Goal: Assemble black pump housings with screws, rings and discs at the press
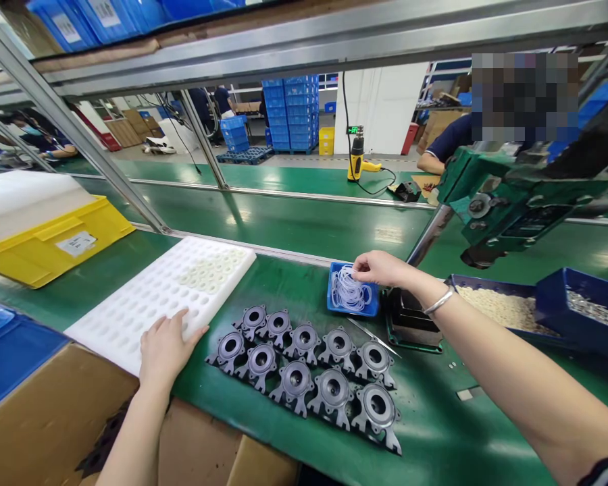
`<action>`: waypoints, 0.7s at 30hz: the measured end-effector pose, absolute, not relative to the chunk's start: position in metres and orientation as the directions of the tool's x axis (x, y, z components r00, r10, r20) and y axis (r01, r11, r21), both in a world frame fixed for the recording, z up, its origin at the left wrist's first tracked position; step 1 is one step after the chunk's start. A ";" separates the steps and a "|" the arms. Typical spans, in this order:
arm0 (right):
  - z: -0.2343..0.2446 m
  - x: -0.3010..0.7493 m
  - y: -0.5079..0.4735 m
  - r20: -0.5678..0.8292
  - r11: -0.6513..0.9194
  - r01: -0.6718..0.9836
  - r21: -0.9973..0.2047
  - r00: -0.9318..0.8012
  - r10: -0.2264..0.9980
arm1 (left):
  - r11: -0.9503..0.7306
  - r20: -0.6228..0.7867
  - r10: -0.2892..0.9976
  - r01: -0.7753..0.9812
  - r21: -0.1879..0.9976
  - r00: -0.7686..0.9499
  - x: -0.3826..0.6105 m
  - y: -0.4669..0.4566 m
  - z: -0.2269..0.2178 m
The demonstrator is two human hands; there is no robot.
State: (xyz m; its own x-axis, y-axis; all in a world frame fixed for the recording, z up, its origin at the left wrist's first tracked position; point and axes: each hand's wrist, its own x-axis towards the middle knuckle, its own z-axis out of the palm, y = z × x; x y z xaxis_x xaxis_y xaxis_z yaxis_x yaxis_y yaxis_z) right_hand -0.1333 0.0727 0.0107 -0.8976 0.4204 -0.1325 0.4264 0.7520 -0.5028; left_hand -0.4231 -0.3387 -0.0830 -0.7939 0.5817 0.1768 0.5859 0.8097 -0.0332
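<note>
My left hand (166, 349) lies flat with fingers stretched out on the near corner of a white foam tray (152, 300) with round pockets. My right hand (380, 268) reaches over a small blue tray (334, 297) of thin white rubber rings (349, 293); its fingertips are pinched on a ring at the tray's far edge. Between the hands, several dark metal round housings (309, 368) lie in two rows on the green table (436, 418). A silver bracelet (438, 302) sits on my right wrist.
A black fixture block (410, 320) stands right of the small tray under a green press machine (496, 202). Blue bins (577, 304) of small parts sit at right, a yellow crate (51, 236) at left, cardboard boxes (45, 418) in front. Another person's arm (436, 160) rests across the conveyor.
</note>
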 end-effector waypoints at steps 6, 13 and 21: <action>0.031 -0.134 0.053 -0.133 0.613 0.315 -0.725 -0.937 0.324 | 0.796 0.218 0.569 0.597 0.099 -0.793 -0.380 -0.340 -0.065; 0.044 -0.153 -0.024 -0.005 0.442 0.004 -0.897 -1.000 -0.002 | 0.097 0.195 0.693 0.358 0.928 -0.694 -0.271 -0.286 0.005; 0.035 -0.170 -0.078 0.155 0.608 -0.163 -0.777 -0.986 -0.066 | -0.136 0.006 0.659 -0.111 0.985 -0.752 -0.235 -0.246 -0.009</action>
State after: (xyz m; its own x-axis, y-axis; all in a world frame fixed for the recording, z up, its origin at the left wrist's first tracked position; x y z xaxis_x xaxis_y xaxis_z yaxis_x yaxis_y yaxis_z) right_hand -0.1703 -0.0777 0.0348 -0.9857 -0.0660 0.1551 -0.1630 0.6084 -0.7767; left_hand -0.2348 -0.2464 -0.0094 -0.7520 0.6591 0.0065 -0.1107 -0.1360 0.9845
